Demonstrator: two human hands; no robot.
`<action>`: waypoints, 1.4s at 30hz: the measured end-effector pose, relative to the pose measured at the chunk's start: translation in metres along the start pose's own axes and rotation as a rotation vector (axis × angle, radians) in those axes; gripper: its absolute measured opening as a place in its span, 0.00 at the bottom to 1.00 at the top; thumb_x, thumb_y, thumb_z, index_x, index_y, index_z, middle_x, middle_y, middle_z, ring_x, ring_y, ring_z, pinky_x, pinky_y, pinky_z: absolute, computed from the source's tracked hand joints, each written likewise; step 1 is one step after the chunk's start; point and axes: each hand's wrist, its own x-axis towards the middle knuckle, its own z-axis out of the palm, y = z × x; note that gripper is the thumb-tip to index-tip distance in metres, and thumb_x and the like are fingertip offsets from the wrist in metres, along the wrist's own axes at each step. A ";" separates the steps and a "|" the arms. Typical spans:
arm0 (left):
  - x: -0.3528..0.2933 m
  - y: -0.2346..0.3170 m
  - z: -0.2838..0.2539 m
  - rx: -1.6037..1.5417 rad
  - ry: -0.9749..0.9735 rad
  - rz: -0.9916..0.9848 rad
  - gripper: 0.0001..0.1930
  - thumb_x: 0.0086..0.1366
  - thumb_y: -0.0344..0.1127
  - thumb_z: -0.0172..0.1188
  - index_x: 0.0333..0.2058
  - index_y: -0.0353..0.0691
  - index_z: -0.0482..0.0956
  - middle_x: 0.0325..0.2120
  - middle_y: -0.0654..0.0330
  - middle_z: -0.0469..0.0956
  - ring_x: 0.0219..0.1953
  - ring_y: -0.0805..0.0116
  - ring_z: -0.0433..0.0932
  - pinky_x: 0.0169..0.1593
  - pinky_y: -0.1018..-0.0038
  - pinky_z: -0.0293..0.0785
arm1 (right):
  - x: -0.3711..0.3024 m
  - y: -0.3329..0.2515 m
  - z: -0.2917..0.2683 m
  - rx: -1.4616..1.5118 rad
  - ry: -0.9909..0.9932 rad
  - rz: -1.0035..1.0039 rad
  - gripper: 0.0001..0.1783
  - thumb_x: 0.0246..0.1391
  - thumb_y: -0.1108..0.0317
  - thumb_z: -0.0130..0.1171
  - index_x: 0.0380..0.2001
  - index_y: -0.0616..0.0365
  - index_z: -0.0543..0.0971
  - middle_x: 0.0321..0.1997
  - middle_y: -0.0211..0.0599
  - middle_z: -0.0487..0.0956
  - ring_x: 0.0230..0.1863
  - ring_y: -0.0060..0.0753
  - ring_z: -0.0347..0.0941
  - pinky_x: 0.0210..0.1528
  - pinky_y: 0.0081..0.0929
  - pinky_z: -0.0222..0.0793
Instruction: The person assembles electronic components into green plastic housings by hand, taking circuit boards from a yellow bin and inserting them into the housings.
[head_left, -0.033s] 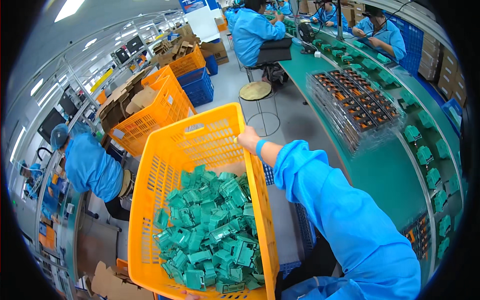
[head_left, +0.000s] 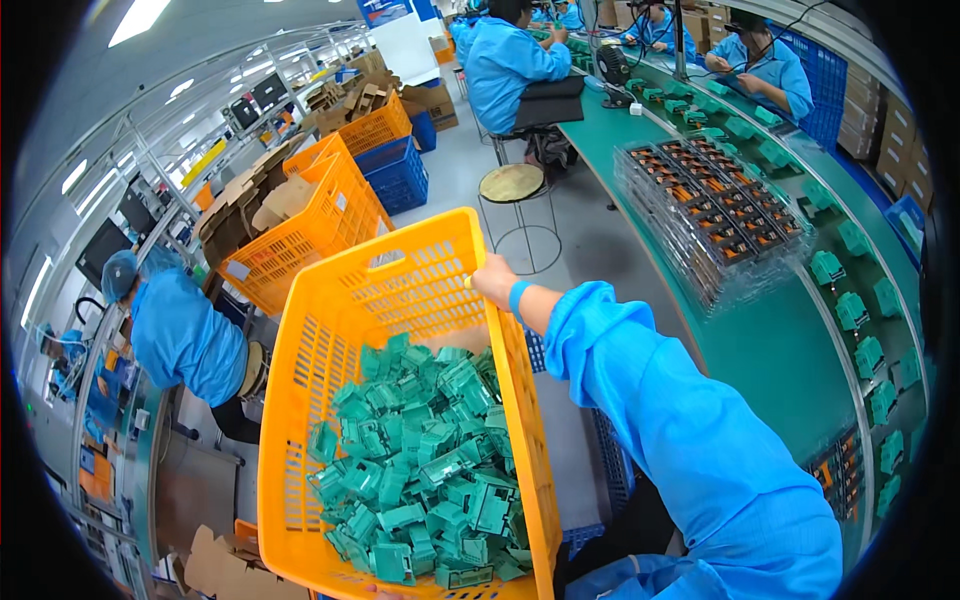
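Note:
A yellow-orange plastic crate [head_left: 290, 420] with slotted walls is in front of me, tilted. A loose heap of green plastic housings [head_left: 420, 470] lies in it. My right hand [head_left: 493, 283] is closed on the crate's far right corner, fingers wrapped over the rim. Of my left hand [head_left: 388, 593] only a little skin shows at the lower edge, by the crate's near rim, where the fingers seem to grip it; the rest is out of the picture.
To the right runs a green workbench [head_left: 740, 360] carrying stacked clear trays [head_left: 710, 210] of black and orange parts, beside a line of green housings [head_left: 851, 312]. A round stool [head_left: 511, 183] stands ahead. Orange crates [head_left: 310, 225] with cardboard and a seated person [head_left: 190, 330] are on the left.
The crate has shifted very slightly down and right, with my right hand still on its rim. Less of my left hand shows now.

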 end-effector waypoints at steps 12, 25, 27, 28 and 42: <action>-0.012 -0.014 0.010 0.052 0.113 -0.231 0.21 0.41 0.19 0.51 0.40 0.32 0.72 0.35 0.55 0.71 0.37 0.60 0.72 0.41 0.64 0.73 | -0.009 -0.001 0.007 0.202 -0.234 -0.091 0.25 0.44 0.70 0.54 0.50 0.58 0.70 0.47 0.46 0.75 0.49 0.45 0.69 0.50 0.34 0.63; -0.003 -0.039 -0.004 -0.206 0.108 -0.262 0.23 0.37 0.14 0.47 0.36 0.37 0.65 0.30 0.58 0.66 0.29 0.66 0.67 0.33 0.70 0.69 | -0.417 -0.066 -0.152 0.672 -0.891 0.980 0.22 0.59 0.59 0.50 0.51 0.62 0.65 0.49 0.44 0.70 0.48 0.36 0.69 0.53 0.36 0.66; -0.006 -0.039 0.000 -0.202 0.076 -0.253 0.21 0.39 0.11 0.49 0.35 0.36 0.66 0.30 0.59 0.65 0.33 0.65 0.67 0.39 0.68 0.67 | -0.464 -0.057 -0.135 0.708 -0.968 1.312 0.26 0.58 0.57 0.51 0.54 0.61 0.62 0.53 0.45 0.67 0.54 0.39 0.65 0.56 0.38 0.63; 0.000 -0.045 -0.005 -0.190 0.080 -0.257 0.21 0.39 0.11 0.49 0.35 0.36 0.66 0.30 0.59 0.65 0.33 0.65 0.67 0.39 0.68 0.67 | -0.479 -0.049 -0.111 0.699 -0.938 1.338 0.28 0.58 0.56 0.52 0.55 0.60 0.61 0.55 0.45 0.65 0.57 0.40 0.61 0.58 0.39 0.61; -0.001 -0.004 -0.052 0.098 -0.325 -0.398 0.12 0.56 0.33 0.62 0.36 0.35 0.72 0.32 0.63 0.73 0.35 0.72 0.71 0.40 0.74 0.67 | -0.509 -0.026 0.054 1.098 -0.146 1.089 0.18 0.51 0.62 0.61 0.40 0.59 0.68 0.40 0.41 0.69 0.40 0.36 0.66 0.44 0.30 0.66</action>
